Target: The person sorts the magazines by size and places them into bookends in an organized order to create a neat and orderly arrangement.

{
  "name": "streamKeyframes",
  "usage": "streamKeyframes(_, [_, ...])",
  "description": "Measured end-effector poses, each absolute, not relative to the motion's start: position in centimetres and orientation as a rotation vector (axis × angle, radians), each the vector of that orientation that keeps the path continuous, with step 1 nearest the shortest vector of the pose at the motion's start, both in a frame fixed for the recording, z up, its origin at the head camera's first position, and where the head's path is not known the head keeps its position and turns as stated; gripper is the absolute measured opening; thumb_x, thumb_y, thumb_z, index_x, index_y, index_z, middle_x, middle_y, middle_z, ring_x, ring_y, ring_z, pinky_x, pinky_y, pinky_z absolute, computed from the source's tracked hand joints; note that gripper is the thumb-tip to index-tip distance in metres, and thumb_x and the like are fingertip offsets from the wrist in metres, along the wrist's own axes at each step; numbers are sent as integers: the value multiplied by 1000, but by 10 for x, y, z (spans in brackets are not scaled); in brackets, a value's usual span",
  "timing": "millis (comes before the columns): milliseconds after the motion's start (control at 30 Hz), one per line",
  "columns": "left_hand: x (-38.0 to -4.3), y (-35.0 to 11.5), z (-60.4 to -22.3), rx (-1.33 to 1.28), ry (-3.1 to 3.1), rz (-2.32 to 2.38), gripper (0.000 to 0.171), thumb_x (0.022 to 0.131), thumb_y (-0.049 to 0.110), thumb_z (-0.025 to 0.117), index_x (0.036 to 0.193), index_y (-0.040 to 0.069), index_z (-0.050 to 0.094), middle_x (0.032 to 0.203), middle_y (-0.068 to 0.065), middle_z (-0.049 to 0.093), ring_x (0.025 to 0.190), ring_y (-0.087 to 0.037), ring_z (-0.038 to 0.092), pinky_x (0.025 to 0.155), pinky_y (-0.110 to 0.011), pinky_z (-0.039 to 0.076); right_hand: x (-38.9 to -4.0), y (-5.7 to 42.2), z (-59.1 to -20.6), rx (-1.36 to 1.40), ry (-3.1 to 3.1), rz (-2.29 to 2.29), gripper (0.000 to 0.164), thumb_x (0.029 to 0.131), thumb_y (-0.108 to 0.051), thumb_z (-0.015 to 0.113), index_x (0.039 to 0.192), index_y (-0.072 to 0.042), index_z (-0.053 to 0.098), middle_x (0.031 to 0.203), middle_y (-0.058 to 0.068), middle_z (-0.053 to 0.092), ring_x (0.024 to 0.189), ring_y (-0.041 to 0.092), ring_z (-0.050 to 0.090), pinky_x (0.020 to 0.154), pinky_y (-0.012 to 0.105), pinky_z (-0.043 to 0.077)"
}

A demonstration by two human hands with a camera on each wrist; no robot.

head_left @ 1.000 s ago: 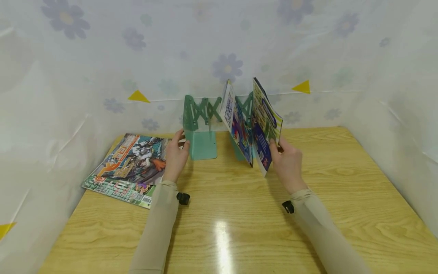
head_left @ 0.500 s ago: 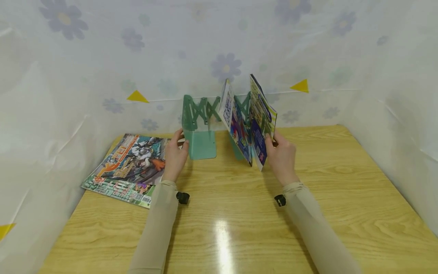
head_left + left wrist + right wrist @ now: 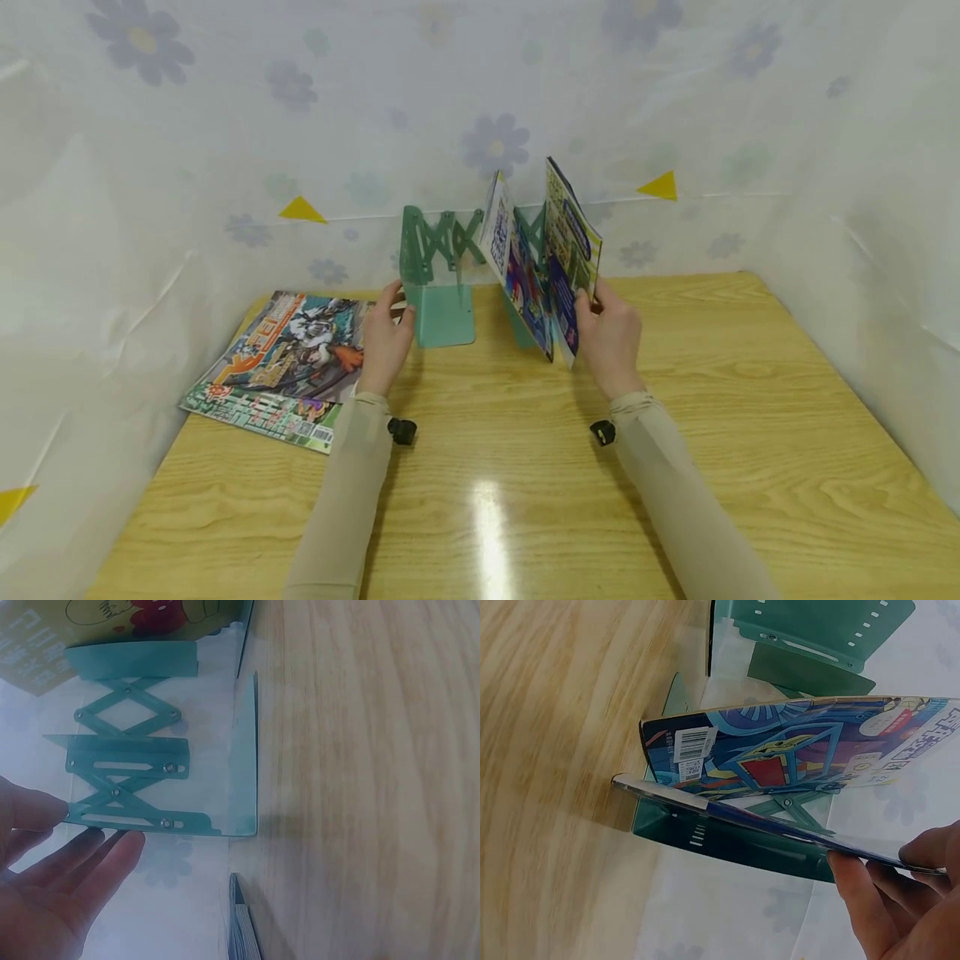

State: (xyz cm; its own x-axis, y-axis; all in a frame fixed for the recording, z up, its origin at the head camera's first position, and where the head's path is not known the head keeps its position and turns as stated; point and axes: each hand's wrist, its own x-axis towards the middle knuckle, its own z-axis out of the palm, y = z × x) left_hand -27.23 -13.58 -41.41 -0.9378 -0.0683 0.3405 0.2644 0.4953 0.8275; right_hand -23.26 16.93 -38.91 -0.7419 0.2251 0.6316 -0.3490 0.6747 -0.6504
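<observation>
The right hand (image 3: 611, 337) pinches an upright magazine (image 3: 572, 250) spreading toward eleven o'clock; the left hand (image 3: 386, 342) grips the nine-o'clock end of the green expandable bookend (image 3: 446, 317).

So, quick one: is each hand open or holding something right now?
Left hand: holding the left end of the green book rack between thumb and fingers.
Right hand: holding the rightmost magazine, pinched between thumb and fingers.

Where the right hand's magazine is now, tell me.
In the head view, the held magazine is right of centre, pinched by the right hand, beside the leaning magazine, at the right end of the green rack.
</observation>
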Motion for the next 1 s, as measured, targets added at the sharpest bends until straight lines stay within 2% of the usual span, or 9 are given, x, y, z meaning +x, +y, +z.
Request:
streamKeyframes(133, [-273, -136, -414, -160, -2413, -1423, 47, 101, 13, 55, 147, 19, 47, 131, -14, 58, 108, -31, 61, 86, -46, 53, -234, 165, -389, 95, -2193, 994, 23, 96, -9, 60, 116, -1, 70, 94, 20, 72, 77, 33, 70, 57, 46, 56])
streamKeyframes(233, [-274, -136, -414, -164, -2413, -1416, 47, 102, 13, 55, 147, 20, 46, 131, -14, 58, 108, -31, 61, 86, -46, 53, -233, 162, -388, 115, -2202, 957, 21, 94, -6, 59, 111, -2, 71, 87, 19, 72, 65, 31, 67, 51, 44, 52])
streamKeyframes(333, [-275, -137, -415, -174, -2414, -1402, 47, 102, 13, 55, 147, 19, 46, 131, -14, 58, 108, -32, 61, 86, -46, 53, -233, 158, -387, 129, -2203, 938, 23, 93, -4, 60, 113, -3, 71, 82, 18, 71, 56, 29, 62, 46, 40, 46])
streamKeyframes(533, [-276, -137, -417, -169, -2412, -1406, 47, 101, 12, 56, 147, 19, 47, 130, -15, 58, 107, -32, 62, 85, -47, 54, -234, 153, -391, 117, -2237, 880, 42, 93, -6, 59, 135, -6, 62, 75, 16, 70, 40, 17, 42, 40, 32, 29])
streamKeyframes(600, [-275, -137, -417, -164, -2411, -1412, 47, 101, 11, 56, 147, 19, 47, 130, -15, 58, 106, -32, 62, 84, -47, 54, -233, 150, -391, 121, -2247, 873, 44, 94, -6, 59, 138, -9, 59, 67, 15, 66, 37, 14, 33, 40, 32, 24])
streamKeyframes(667, [-275, -137, -417, -163, -2412, -1414, 47, 101, 12, 56, 147, 19, 47, 130, -15, 58, 107, -32, 62, 84, -47, 54, -232, 148, -390, 124, -2246, 864, 47, 94, -7, 61, 140, -10, 58, 60, 14, 62, 37, 15, 31, 41, 33, 23])
streamKeyframes(933, [-275, -138, -417, -175, -2399, -1416, 47, 101, 10, 56, 146, 19, 48, 129, -15, 59, 106, -32, 62, 85, -47, 54, -234, 141, -393, 161, -2274, 816, 54, 97, -10, 60, 149, -16, 46, 70, 19, 63, 45, 22, 34, 45, 35, 25])
streamKeyframes(1000, [-275, -138, -417, -175, -2402, -1411, 47, 101, 11, 56, 146, 19, 47, 129, -15, 59, 106, -32, 62, 84, -47, 54, -234, 139, -394, 178, -2282, 800, 55, 97, -10, 60, 149, -17, 46, 80, 20, 68, 45, 22, 34, 44, 35, 24])
